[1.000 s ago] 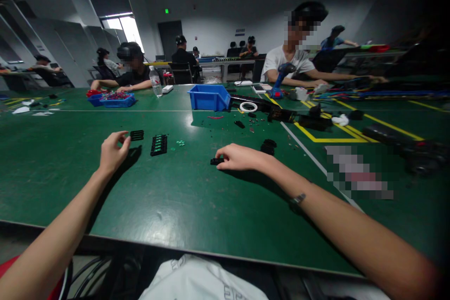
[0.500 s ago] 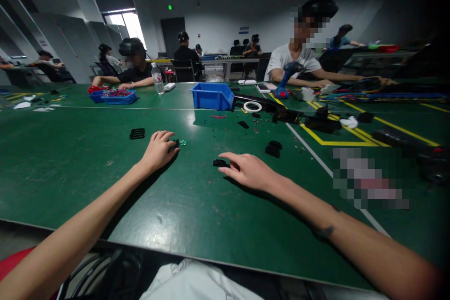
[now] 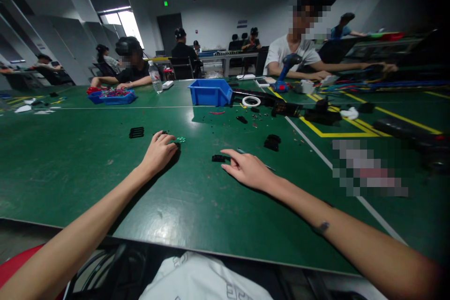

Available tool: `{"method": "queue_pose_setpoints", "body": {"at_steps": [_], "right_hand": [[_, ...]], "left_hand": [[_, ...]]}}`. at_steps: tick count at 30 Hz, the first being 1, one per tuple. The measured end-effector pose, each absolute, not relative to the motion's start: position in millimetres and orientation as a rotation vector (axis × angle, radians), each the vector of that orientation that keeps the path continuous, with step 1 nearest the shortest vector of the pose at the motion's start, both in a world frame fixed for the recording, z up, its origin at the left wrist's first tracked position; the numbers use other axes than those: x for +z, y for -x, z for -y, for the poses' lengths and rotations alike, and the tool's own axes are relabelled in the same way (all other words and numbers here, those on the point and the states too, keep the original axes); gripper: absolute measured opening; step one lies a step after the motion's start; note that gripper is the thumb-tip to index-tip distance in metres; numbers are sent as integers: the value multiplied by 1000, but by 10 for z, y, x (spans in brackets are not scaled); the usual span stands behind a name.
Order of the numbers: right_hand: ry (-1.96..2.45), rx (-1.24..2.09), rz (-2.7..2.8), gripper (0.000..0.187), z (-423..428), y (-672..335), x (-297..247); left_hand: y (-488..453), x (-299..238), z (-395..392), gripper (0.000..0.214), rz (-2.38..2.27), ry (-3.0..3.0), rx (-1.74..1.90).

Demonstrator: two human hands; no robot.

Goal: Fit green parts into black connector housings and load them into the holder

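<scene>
My left hand rests low over the green table, fingers bent and slightly apart, with no held object visible. Just beyond its fingertips lies a cluster of small green pieces. To its left is a black slotted part. My right hand is open, thumb and forefinger parted, beside a small black part lying on the table. A thin pen-like tool shows behind the right hand, its middle hidden. Further right sit stacked black parts.
Beyond my hands stand a blue bin, a white ring and scattered small bits. A blue power drill and a water bottle are further back. Two people sit across the table; one works near blue trays of wires.
My right hand has parted slightly from the small black part, and the thin tool now shows behind it. My left hand has shifted slightly left of the green pieces. The view has tilted a little.
</scene>
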State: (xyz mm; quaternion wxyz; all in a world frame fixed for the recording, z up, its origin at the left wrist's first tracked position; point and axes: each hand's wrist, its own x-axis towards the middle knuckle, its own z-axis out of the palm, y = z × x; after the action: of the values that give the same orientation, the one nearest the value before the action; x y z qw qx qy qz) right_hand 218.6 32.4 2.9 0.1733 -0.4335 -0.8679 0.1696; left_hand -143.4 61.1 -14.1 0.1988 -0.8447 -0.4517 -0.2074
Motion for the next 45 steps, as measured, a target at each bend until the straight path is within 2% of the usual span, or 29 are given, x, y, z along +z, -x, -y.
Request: {"method": "queue_pose_setpoints", "body": {"at_steps": [8, 21, 25, 30, 45], "right_hand": [[1233, 475, 2477, 43, -333, -2188, 14], [1225, 450, 2470, 43, -316, -2183, 22], [1212, 443, 2465, 44, -326, -2189, 0], [1206, 446, 2451, 43, -326, -2194, -18], [1113, 469, 2504, 35, -359, -2238, -29]], "left_hand": [[1378, -91, -552, 27, 1215, 2378, -577], [987, -24, -321, 14, 1136, 2560, -938], [1061, 13, -312, 17, 1187, 2568, -890], [1022, -25, -329, 33, 1150, 2664, -697], [929, -17, -297, 16, 1205, 2968, -789]]}}
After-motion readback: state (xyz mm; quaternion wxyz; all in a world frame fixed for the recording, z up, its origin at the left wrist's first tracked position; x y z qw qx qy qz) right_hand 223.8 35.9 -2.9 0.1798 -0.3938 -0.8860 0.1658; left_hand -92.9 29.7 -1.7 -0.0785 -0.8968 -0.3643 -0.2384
